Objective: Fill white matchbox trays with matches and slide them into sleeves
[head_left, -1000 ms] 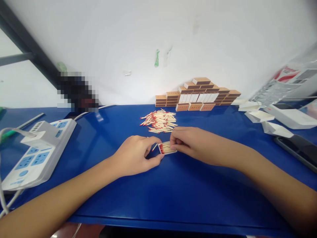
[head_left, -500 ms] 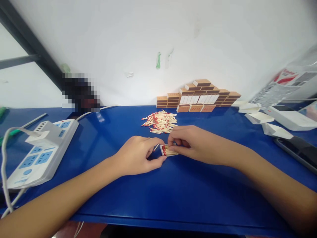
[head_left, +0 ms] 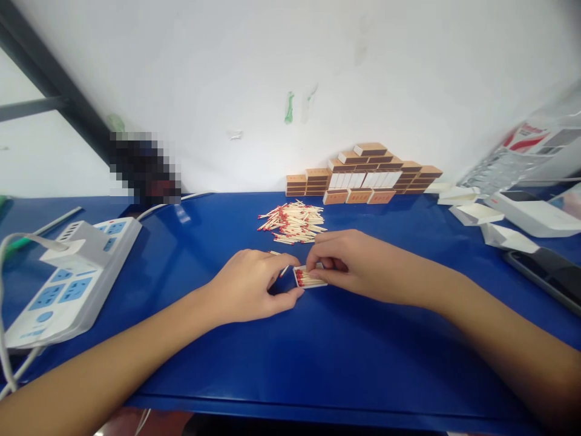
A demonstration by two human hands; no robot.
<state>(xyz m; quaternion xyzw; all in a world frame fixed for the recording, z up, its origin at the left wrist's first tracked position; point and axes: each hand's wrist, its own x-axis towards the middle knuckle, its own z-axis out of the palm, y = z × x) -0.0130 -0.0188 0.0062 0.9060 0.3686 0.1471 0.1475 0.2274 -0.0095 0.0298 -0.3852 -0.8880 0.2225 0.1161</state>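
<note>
A small white matchbox tray (head_left: 314,286) lies on the blue table, with red-headed matches (head_left: 304,278) laid side by side in it, heads toward the left. My left hand (head_left: 249,286) steadies the tray's left end between thumb and index finger. Over the right part of the tray, my right hand (head_left: 347,261) has its thumb and fingers closed at the matches, covering that end. Just behind the tray sits a loose pile of matches (head_left: 294,221). One or two stray matches show near my left fingers, partly hidden.
Stacked matchboxes (head_left: 365,163) stand against the wall. On the left lies a white power strip (head_left: 91,297) with a plugged-in charger and cables. To the right are folded papers (head_left: 476,214), a white box (head_left: 538,218), a dark phone (head_left: 547,277) and a plastic bottle (head_left: 508,157).
The view has shifted very slightly. Both hands stay at the tray, with the right fingers moved only a touch to the left over the matches.
</note>
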